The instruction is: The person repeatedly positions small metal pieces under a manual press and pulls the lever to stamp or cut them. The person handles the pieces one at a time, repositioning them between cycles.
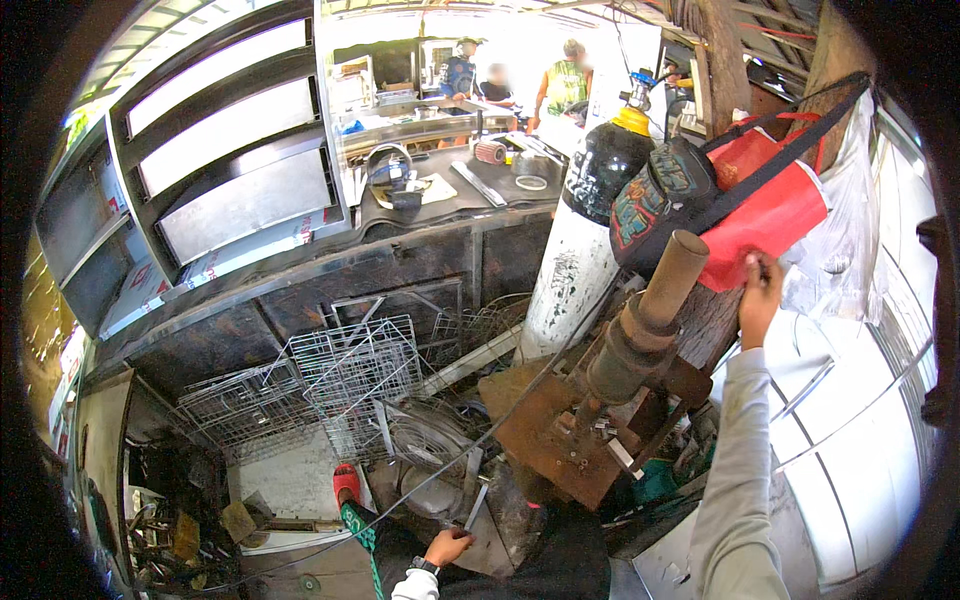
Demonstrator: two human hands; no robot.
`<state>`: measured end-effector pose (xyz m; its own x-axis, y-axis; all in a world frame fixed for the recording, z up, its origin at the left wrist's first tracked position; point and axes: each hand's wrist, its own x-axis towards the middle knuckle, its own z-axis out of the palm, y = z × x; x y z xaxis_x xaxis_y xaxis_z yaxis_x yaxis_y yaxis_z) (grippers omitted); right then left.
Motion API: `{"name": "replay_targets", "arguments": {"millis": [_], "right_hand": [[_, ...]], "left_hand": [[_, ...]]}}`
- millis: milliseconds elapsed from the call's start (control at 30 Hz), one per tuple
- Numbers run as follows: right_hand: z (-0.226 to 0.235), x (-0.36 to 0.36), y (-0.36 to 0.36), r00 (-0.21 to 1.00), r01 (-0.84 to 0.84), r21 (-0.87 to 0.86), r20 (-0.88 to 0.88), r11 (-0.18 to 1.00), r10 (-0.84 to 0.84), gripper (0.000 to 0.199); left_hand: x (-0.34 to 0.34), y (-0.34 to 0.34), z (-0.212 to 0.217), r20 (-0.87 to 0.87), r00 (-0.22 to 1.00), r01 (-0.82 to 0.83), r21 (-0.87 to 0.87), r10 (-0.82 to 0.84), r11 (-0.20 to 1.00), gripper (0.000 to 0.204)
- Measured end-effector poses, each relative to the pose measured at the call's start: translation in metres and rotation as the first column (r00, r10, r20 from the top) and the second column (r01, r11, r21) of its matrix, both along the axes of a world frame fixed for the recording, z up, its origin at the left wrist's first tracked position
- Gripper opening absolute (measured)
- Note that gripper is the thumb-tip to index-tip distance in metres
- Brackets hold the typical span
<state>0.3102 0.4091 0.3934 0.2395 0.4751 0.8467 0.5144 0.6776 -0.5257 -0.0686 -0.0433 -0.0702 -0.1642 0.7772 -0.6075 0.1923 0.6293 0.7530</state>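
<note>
— So, what is each hand doing right now?

— The right hand (760, 295) is reaching up to the red bag (770, 215) hanging on the wooden post (705, 320), fingers closing on its lower edge. The left hand (445, 547) is down low, wrapped around a thin flat metal strip (476, 508) that is pointing up from the floor clutter.

— How is the bag likely handling?

— It is looking soft and light, a cloth sack on a black strap (790, 135); I am judging that the hem or the strap is the place to take hold. The strip is looking stiff, thin and possibly sharp-edged, so the lower end, where the hand already is, seems best.

— Any packages or labels showing?

— A tall gas cylinder (585, 240), white below, black above with a yellow neck, is standing just left of the post. A dark patterned pouch (655, 195) is hanging beside the bag. White panels with red markings (215, 262) are leaning along the dark table (440, 200).
</note>
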Motion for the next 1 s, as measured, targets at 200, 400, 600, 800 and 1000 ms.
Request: {"name": "replay_targets", "arguments": {"millis": [200, 400, 600, 800, 1000], "right_hand": [[-0.185, 0.073, 0.052, 0.993, -0.079, -0.594, 0.021, 0.801, 0.113, 0.045], [-0.388, 0.054, -0.101, 0.813, -0.563, -0.627, -0.538, 0.538, 0.223, 0.056], [-0.132, -0.06, -0.32, 0.57, -0.812, -0.515, -0.595, 0.275, 0.567, 0.06], [-0.04, -0.038, -0.256, 0.895, -0.404, -0.431, -0.004, 0.807, 0.446, 0.045], [0.053, -0.038, -0.142, 0.995, -0.067, 0.066, 0.078, 0.996, 0.062, 0.03]], "left_hand": [[0.014, 0.022, 0.021, -0.048, 0.999, 0.018, 0.003, -0.018, 1.0, 0.048], [0.035, 0.039, 0.034, -0.04, 0.997, 0.072, 0.086, -0.068, 0.994, 0.049], [0.03, 0.036, 0.042, -0.041, 0.998, 0.06, 0.13, -0.055, 0.99, 0.05], [0.043, 0.041, 0.036, -0.107, 0.991, 0.106, 0.202, -0.085, 0.974, 0.048], [0.081, 0.09, 0.063, -0.064, 0.998, 0.017, 0.358, 0.006, 0.934, 0.029]]}}
